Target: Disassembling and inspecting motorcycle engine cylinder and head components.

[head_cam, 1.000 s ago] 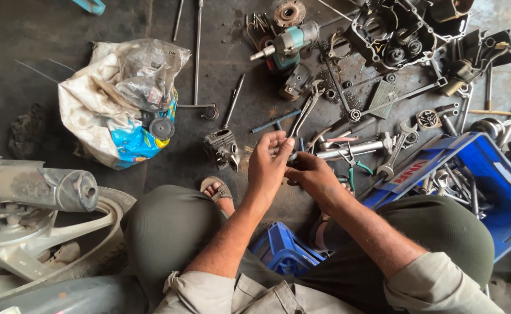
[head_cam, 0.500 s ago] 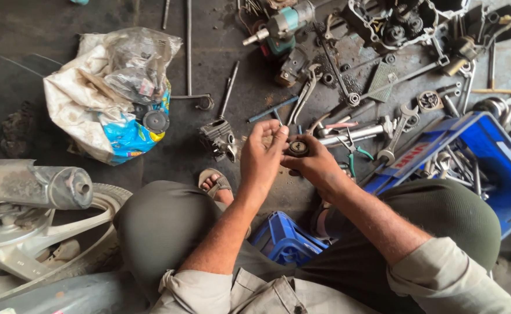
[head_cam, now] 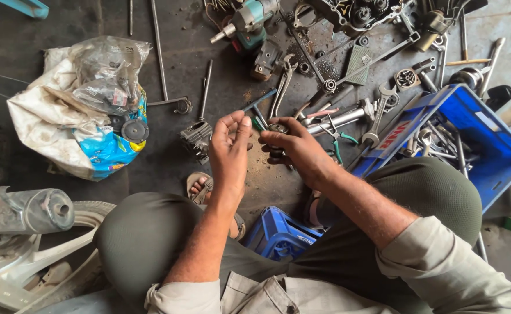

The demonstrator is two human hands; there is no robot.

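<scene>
Two hands work a small round metal part over a workshop floor strewn with tools.

The right hand (head_cam: pixel 293 145) pinches the small round metal part (head_cam: pixel 277 128) between thumb and fingertips, which are clamped on its rim. The left hand (head_cam: pixel 230 146) sits just beside it, fingers (head_cam: pixel 245 123) loosely curled and close together, their tips near the part; whether they touch it cannot be told. A blue crate (head_cam: pixel 482 139) of tools stands to the right, a plastic bag (head_cam: pixel 81 104) towards the floor's left edge.

A crumpled white sack (head_cam: pixel 46 125) lies on the floor at left, clear plastic bags (head_cam: pixel 107 72) and a bright blue printed packet (head_cam: pixel 113 148), possibly a pouch, spilling from it.
</scene>
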